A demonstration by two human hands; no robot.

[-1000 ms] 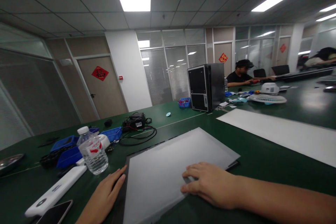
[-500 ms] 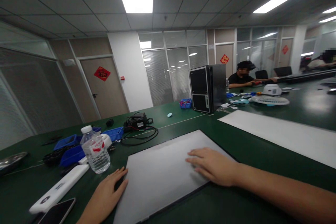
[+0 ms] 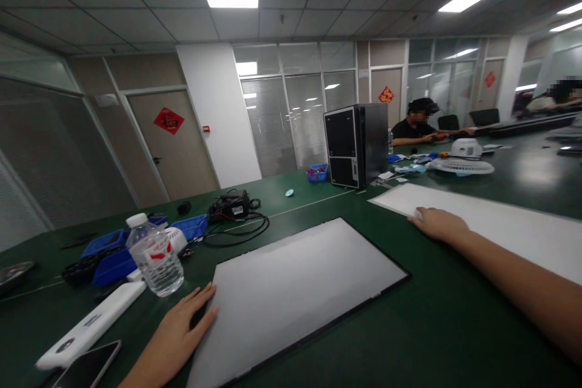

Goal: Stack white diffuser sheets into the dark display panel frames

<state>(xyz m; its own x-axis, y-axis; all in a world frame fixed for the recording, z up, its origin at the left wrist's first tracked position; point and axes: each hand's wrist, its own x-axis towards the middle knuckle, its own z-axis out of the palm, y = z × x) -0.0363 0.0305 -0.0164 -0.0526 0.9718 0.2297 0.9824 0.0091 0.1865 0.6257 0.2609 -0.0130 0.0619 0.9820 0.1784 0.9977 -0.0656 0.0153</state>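
The grey, black-framed display panel [image 3: 300, 288] lies flat on the green table [image 3: 436, 327]. The left hand [image 3: 175, 339] rests palm down at the panel's left edge, fingers stretched out and close together, their tips touching its upper left corner. The right hand [image 3: 439, 224] reaches beyond the panel's right corner and lies flat on the near corner of a white sheet [image 3: 509, 230], fingers extended side by side. Whether the thumb hooks under the sheet's edge is hidden.

The water bottle [image 3: 154, 254] stands just left of the panel, and a nudge from the left hand could tip it toward the panel. A one-handed drag on the sheet could crease it.

Left of the panel, the white device [image 3: 86, 330] and phone [image 3: 88, 367] are partly cut off. Behind the panel, the blue bins [image 3: 113, 251] and cables [image 3: 236, 221] blur together.
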